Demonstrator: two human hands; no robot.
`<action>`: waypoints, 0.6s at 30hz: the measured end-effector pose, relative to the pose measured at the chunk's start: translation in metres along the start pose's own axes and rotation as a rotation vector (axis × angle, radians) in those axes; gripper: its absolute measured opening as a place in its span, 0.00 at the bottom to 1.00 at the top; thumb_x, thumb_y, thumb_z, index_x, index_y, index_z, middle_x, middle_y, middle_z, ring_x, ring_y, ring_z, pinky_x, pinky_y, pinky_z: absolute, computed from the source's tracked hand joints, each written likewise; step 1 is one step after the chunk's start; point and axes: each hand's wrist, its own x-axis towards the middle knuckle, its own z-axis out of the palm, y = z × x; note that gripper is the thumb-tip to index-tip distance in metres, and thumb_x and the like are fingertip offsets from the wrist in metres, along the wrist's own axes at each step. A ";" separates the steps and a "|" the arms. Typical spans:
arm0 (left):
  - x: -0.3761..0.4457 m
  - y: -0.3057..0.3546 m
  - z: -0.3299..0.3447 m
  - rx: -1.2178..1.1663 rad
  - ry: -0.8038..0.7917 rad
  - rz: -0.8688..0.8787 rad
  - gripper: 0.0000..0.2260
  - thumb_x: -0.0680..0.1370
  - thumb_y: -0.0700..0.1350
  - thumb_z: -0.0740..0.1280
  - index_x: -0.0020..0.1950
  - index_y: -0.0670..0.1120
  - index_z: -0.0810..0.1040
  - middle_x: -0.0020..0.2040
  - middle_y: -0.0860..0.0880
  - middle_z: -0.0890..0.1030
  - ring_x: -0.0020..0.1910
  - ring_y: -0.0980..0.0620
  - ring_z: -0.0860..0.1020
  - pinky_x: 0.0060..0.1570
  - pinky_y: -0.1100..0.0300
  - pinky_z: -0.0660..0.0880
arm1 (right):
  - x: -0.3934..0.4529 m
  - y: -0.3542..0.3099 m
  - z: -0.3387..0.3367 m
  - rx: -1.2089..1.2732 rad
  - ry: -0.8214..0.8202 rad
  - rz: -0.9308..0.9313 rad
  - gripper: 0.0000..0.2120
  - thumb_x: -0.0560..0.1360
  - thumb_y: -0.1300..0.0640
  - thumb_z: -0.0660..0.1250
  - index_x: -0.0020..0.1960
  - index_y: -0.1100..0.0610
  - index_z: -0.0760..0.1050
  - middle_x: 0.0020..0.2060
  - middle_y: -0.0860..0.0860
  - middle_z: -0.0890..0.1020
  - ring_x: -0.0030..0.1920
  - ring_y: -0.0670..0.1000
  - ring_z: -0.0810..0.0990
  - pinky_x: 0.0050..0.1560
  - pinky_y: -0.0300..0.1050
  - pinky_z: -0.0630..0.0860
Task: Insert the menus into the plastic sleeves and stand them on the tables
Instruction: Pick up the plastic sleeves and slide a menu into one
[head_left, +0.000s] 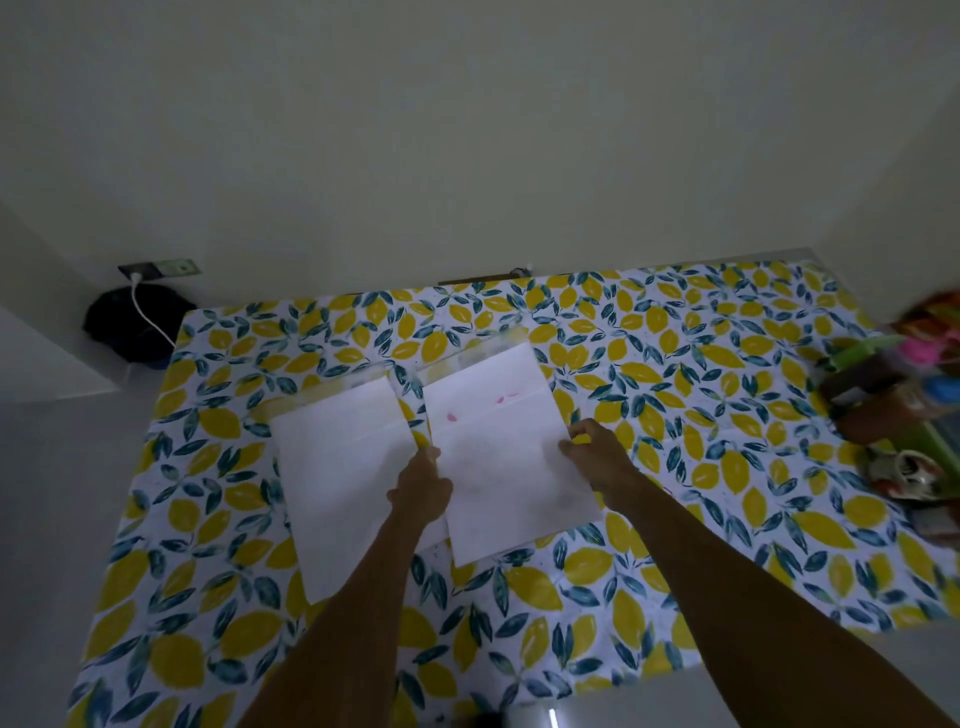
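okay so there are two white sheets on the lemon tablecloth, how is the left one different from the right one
The right sheet is gripped at its edges by the left hand and right hand; the left sheet has no fingers closed on it. The right sheet shows faint pink marks near its top; the left sheet looks blank. Both are white, similar in size, and lie on the tablecloth.

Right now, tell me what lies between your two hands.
In the head view, only the right-hand white sheet spans between the left hand and right hand, each gripping one side edge.
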 end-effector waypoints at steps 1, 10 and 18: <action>-0.008 -0.002 -0.001 -0.018 -0.016 0.039 0.25 0.74 0.35 0.63 0.71 0.47 0.69 0.69 0.42 0.73 0.64 0.40 0.74 0.64 0.49 0.72 | -0.004 0.003 -0.002 0.021 -0.004 0.011 0.08 0.73 0.51 0.68 0.49 0.53 0.74 0.54 0.57 0.80 0.52 0.62 0.80 0.52 0.61 0.80; -0.058 -0.041 -0.025 -0.108 -0.044 0.316 0.28 0.69 0.26 0.59 0.60 0.48 0.81 0.61 0.47 0.79 0.59 0.49 0.76 0.48 0.67 0.74 | -0.061 0.003 -0.023 0.385 -0.145 0.121 0.14 0.76 0.64 0.68 0.61 0.60 0.72 0.57 0.65 0.79 0.52 0.62 0.80 0.48 0.57 0.78; -0.075 -0.037 -0.055 -0.316 -0.086 0.505 0.22 0.73 0.26 0.67 0.47 0.54 0.86 0.58 0.44 0.82 0.59 0.42 0.79 0.56 0.51 0.80 | -0.077 -0.016 -0.043 0.544 -0.185 0.133 0.11 0.78 0.63 0.66 0.59 0.64 0.76 0.59 0.61 0.78 0.46 0.58 0.78 0.38 0.51 0.76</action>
